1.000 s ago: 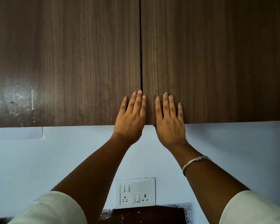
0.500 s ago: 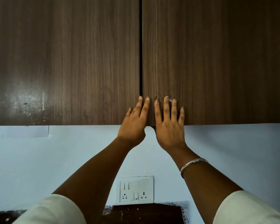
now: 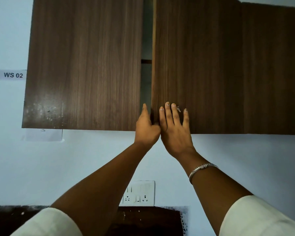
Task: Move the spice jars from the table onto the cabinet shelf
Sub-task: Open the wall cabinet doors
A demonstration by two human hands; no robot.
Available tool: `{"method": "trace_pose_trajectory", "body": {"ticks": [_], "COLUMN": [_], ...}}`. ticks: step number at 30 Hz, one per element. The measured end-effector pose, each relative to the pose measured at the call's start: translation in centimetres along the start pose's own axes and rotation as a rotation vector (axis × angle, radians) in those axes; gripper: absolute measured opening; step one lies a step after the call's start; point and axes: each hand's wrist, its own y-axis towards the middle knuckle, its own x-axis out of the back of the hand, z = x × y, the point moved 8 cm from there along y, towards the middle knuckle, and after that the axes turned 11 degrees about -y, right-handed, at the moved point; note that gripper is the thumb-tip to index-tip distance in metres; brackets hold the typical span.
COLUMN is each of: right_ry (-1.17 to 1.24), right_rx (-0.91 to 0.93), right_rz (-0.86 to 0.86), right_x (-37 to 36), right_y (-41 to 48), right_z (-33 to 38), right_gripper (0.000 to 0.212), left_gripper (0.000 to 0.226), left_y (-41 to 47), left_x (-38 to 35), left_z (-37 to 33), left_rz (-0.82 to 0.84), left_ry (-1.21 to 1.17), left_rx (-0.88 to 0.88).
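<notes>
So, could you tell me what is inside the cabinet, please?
Through the narrow gap between the left door and right door, only a grey interior and one dark shelf edge show. No jars are visible; the doors cover everything else.

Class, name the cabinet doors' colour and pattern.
Cabinet doors: dark brown, vertical wood grain; head view.

The head-worn view faces upward, close to the cabinet [image 3: 85, 65].

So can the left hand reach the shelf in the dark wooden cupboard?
Probably not: the dark wooden right door stands barely ajar, leaving the left hand only a narrow gap, with the shelf higher up.
</notes>
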Motion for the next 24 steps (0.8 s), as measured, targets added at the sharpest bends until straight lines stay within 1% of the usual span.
{"method": "trace_pose_trajectory", "body": {"ticks": [3, 5, 8, 11, 13, 15, 17, 19, 21, 23, 24], "right_ry": [-0.004, -0.007, 0.038, 0.197, 0.295, 0.327, 0.297, 0.266, 0.255, 0.325, 0.313], "right_rx": [-0.007, -0.006, -0.010, -0.063, -0.096, -0.120, -0.182, -0.293, -0.358, -0.403, -0.412], "right_rz": [0.000, -0.004, 0.007, -0.028, -0.064, -0.038, 0.024, 0.088, 0.145, 0.163, 0.167], "right_x": [2.2, 4.0, 6.3, 9.0, 10.9, 12.1, 12.5, 12.6, 12.8, 13.3, 13.6], "right_y": [-0.9, -1.6, -3.1, -5.4, -6.8, -8.2, -9.5, -11.0, -12.4, -13.3, -13.8], "right_z": [-1.6, -3.0, -5.5, -8.4, -10.0, -11.3, -12.7, -14.1, -15.4, -16.8, -17.6], "right_gripper": [0.081, 0.085, 0.086, 0.086, 0.090, 0.094, 0.086, 0.080, 0.078, 0.074, 0.073], "left_gripper": [0.052, 0.045, 0.040, 0.039, 0.036, 0.032, 0.029, 0.032, 0.036, 0.036, 0.036], "left_y": [-2.1, -3.5, -5.6, -7.8, -9.1, -10.2, -11.6, -13.2, -14.6, -15.5, -15.8], "left_x": [-0.7, -1.5, -3.2, -5.3, -6.9, -8.4, -9.8, -11.2, -12.5, -13.8, -14.6], "left_z": [-2.1, -3.9, -6.5, -8.9, -10.4, -11.5, -12.2, -12.5, -13.0, -13.5, -13.8], "left_rz": [-0.031, -0.021, 0.017, 0.084, 0.141, 0.203, 0.273, 0.327, 0.337, 0.326, 0.327], "left_ry": [-0.018, -0.025, -0.034, -0.056, -0.093, -0.142, -0.195, -0.186, -0.178, -0.201, -0.221], "left_rx": [-0.024, -0.041, -0.060, -0.081, -0.087, -0.075, -0.057, -0.063, -0.073, -0.067, -0.064]}}
